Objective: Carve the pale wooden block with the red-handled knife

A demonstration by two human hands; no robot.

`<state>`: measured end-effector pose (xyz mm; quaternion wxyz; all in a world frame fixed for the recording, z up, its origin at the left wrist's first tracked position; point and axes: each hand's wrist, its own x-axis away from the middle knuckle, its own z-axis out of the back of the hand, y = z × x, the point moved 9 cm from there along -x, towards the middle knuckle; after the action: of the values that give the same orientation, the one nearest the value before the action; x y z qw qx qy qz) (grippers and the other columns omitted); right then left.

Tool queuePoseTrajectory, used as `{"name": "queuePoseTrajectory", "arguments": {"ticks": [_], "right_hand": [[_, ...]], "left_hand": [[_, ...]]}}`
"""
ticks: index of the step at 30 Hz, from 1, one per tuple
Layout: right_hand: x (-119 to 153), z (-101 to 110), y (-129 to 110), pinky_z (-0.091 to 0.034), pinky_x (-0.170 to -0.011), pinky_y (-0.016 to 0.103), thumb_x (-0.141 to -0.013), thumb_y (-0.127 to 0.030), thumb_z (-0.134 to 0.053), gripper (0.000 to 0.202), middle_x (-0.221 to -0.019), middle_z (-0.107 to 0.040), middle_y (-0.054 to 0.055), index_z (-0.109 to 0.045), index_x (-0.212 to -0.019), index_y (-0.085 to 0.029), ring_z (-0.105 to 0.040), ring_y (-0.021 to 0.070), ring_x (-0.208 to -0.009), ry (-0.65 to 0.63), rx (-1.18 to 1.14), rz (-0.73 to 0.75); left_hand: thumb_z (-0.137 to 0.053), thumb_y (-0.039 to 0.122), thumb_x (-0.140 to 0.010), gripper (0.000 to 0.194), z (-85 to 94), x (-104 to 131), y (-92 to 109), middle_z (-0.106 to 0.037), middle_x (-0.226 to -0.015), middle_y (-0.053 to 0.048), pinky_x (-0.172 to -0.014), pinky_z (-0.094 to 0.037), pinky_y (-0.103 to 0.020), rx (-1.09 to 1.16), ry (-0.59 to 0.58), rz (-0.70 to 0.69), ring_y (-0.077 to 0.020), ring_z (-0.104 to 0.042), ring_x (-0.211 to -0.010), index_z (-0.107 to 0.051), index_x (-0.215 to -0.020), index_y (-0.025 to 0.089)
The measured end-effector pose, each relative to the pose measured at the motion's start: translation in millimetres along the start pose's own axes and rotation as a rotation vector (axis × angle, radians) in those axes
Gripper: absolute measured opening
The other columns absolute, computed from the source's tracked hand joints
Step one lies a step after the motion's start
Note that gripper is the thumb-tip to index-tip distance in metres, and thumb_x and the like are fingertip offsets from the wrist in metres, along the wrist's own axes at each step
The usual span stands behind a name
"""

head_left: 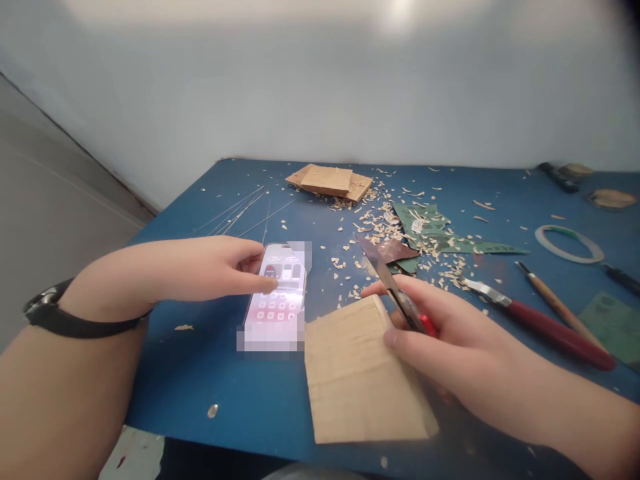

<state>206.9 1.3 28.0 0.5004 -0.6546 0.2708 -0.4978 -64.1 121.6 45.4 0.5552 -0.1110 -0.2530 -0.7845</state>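
Observation:
My left hand (233,267) has its thumb on the lit screen of a smartphone (280,300). Its other fingers curl at the phone's left edge, partly hidden. Rows of round icons show on the screen, and parts of the phone are pixelated. In my right hand (440,327) are both a square wooden block (360,380) and a utility knife (395,287) with a red part near my palm. The thumb presses on the block's right edge. The knife's blade points up and away to the left, over the table. The block is tilted, just right of the phone.
Wooden boards (327,180) lie stacked at the back of the blue table (200,373). Wood shavings (375,220) surround green sheets (425,220). On the right are a red-handled carving knife (555,333), a wooden-handled tool (560,300) and a tape roll (570,245). Thin wires (240,210) lie at left.

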Motion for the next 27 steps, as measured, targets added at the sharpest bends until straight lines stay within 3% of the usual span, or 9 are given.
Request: {"name": "queuePoseTrajectory", "arguments": {"ticks": [3,9,13,20,24,25,26,27], "right_hand": [[1,0,0,-0.066,-0.072,0.033,-0.101,-0.028,-0.072,0.044,-0.117,-0.087,0.000,-0.073,-0.144,-0.036,-0.083,0.0255,-0.094,0.017,0.005,-0.005],[1,3,1,-0.066,-0.072,0.033,-0.100,-0.030,-0.072,0.043,-0.114,-0.087,-0.001,-0.074,-0.143,-0.037,-0.083,0.0259,-0.094,0.026,0.028,-0.007],[0,1,-1,-0.065,-0.071,0.035,-0.097,-0.033,-0.075,0.043,-0.121,-0.087,-0.001,-0.074,-0.140,-0.036,-0.082,0.0278,-0.093,0.014,0.016,-0.017],[4,1,-6,-0.060,-0.067,0.035,-0.087,-0.038,-0.080,0.043,-0.101,-0.085,-0.004,-0.077,-0.130,-0.035,-0.079,0.0289,-0.087,0.124,0.022,-0.064],[3,0,-7,-0.060,-0.067,0.037,-0.087,-0.038,-0.078,0.046,-0.111,-0.086,-0.003,-0.076,-0.133,-0.035,-0.079,0.0299,-0.088,0.110,0.045,-0.036],[3,0,-7,-0.061,-0.068,0.037,-0.088,-0.038,-0.078,0.046,-0.113,-0.086,-0.002,-0.076,-0.134,-0.036,-0.080,0.0299,-0.088,0.101,0.038,-0.032],[2,-1,-7,-0.061,-0.068,0.037,-0.088,-0.037,-0.077,0.046,-0.115,-0.086,-0.002,-0.076,-0.134,-0.036,-0.080,0.0297,-0.088,0.099,0.033,-0.031],[2,0,-6,-0.061,-0.068,0.036,-0.088,-0.037,-0.077,0.046,-0.114,-0.086,-0.003,-0.076,-0.133,-0.036,-0.080,0.0295,-0.089,0.105,0.032,-0.033]], "left_hand": [[-0.075,0.079,-0.086,0.048,-12.3,3,0,-0.080,-0.096,-0.008,-0.065,-0.050,-0.039,0.016,-0.146,0.070,-0.0325,-0.073,-0.084,-0.073,-0.090,0.032],[-0.082,0.077,-0.078,0.051,-17.0,11,11,-0.079,-0.101,-0.010,-0.065,-0.047,-0.041,-0.061,-0.179,0.058,-0.0347,-0.074,-0.087,-0.066,-0.096,0.032],[-0.085,0.078,-0.074,0.069,-22.0,15,14,-0.079,-0.097,-0.008,-0.062,-0.048,-0.040,-0.079,-0.205,0.074,-0.0322,-0.073,-0.079,-0.063,-0.123,0.035],[-0.086,0.070,-0.073,0.085,-21.6,15,13,-0.080,-0.091,-0.006,-0.054,-0.045,-0.037,-0.046,-0.169,0.115,-0.0287,-0.072,-0.069,-0.055,-0.143,0.032],[-0.076,0.075,-0.084,0.084,-16.6,17,21,-0.081,-0.098,-0.005,-0.065,-0.052,-0.036,0.005,-0.122,0.045,-0.0278,-0.076,-0.081,-0.052,-0.152,0.032],[-0.072,0.076,-0.087,0.084,-14.1,18,23,-0.081,-0.097,-0.004,-0.066,-0.052,-0.036,0.006,-0.094,0.036,-0.0268,-0.076,-0.081,-0.050,-0.155,0.032],[-0.073,0.077,-0.085,0.090,-20.0,19,22,-0.082,-0.096,-0.002,-0.064,-0.052,-0.035,-0.003,-0.160,0.050,-0.0264,-0.076,-0.080,-0.047,-0.158,0.032],[-0.070,0.077,-0.088,0.090,-16.0,19,22,-0.080,-0.094,-0.002,-0.063,-0.050,-0.035,-0.016,-0.113,0.051,-0.0253,-0.075,-0.077,-0.046,-0.161,0.031]]}}
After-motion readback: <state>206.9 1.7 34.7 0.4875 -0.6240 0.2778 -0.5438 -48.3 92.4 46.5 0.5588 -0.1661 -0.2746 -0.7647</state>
